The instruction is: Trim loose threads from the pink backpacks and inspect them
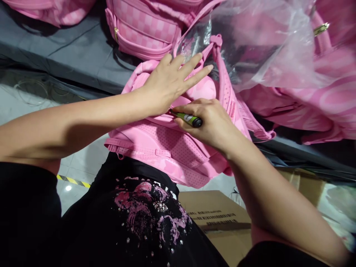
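A pink backpack (178, 144) lies at the front edge of the dark table, against my body, with its straps toward the right. My left hand (169, 81) rests on it, fingers spread and pointing away to the upper right, holding nothing. Just right of that, my right hand (205, 118) grips a green tool with a black end (189, 119). The tool's tip points left and meets the pink fabric beside my left wrist; what exactly it touches is too small to tell.
More pink bags (144, 29) stand at the back of the dark table (80, 55). Clear plastic wrap (258, 48) covers the area right of my hands. Below, a cardboard box (219, 218) sits on the floor near my body.
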Demonstrator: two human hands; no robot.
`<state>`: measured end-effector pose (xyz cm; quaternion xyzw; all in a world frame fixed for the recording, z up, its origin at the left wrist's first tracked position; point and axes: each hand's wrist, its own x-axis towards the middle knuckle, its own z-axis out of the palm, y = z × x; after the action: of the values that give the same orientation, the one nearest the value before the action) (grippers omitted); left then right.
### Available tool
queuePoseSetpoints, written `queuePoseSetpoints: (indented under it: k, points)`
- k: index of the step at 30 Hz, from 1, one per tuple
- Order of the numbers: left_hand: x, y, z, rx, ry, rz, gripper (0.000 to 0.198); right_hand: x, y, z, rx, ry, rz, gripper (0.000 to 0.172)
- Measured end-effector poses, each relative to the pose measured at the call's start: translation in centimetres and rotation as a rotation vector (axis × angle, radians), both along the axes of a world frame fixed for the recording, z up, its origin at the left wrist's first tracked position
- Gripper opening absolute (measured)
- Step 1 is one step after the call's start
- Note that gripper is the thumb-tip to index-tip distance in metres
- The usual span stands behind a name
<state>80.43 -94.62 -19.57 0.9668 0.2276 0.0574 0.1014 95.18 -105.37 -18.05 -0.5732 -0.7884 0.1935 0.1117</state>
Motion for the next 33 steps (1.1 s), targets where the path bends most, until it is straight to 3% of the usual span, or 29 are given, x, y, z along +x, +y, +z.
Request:
queuePoseSetpoints:
  k: [4,9,15,24,29,33]
  points:
    - [0.1,-0.2,0.2,0.002,-0.041,-0.003,0.071,-0.5,-0.2,0.1,0.005,-0.061,-0.045,0.023]
    - [0.3,-0.2,0.3,-0.007,0.035,0.036,0.075,-0.7,-0.2,0.0,0.042,-0.072,-0.052,0.023]
    - [-0.2,0.6,-1.5,-0.142,-0.263,-0.051,0.070,-1.1,-0.5,-0.3,0.068,-0.060,-0.079,0.023]
    - [-0.2,0.5,-1.6,-0.164,-0.264,-0.030,0.068,-1.8,-0.8,-0.8,0.128,-0.018,-0.139,0.021]
    - [0.0,0.7,-1.9,-0.054,-0.164,-0.032,0.071,-2.2,-0.5,-1.3,0.125,-0.006,-0.161,0.021]
    - [-1.8,0.8,-0.8,0.050,-0.049,-0.089,0.078,-2.1,-1.0,-1.7,0.115,0.069,-0.208,0.024]
